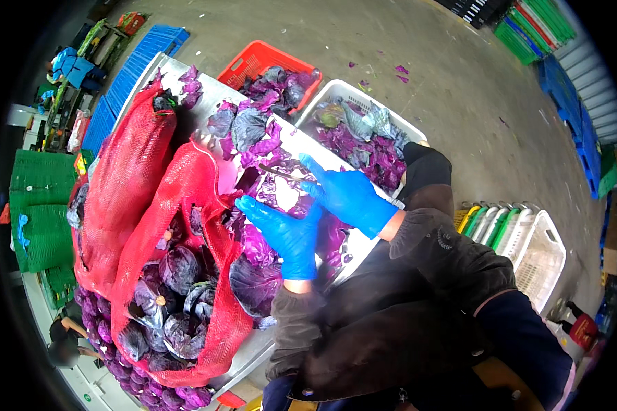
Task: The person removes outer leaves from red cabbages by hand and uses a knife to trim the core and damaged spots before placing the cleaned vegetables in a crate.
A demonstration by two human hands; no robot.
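My right hand (355, 200), in a blue glove, is closed round the handle end of a knife (280, 173), its thin dark blade pointing left. Under the blade lies a cut red cabbage (275, 192) showing white and purple flesh. My left hand (284, 233), also blue-gloved, rests beside it with fingers stretched out and thumb apart. A whole dark cabbage (253, 284) sits below my left wrist. Loose purple leaves (264, 144) lie past my hands on the metal table (216, 92). The knife's handle is hidden by my right hand.
An open red mesh sack (236, 329) with several cabbages lies left, beside a filled mesh sack (127, 185). A red crate (253, 58) and a white crate (339, 89) with leaves stand past the table. More crates (548, 257) are at right; a person (75, 68) is far left.
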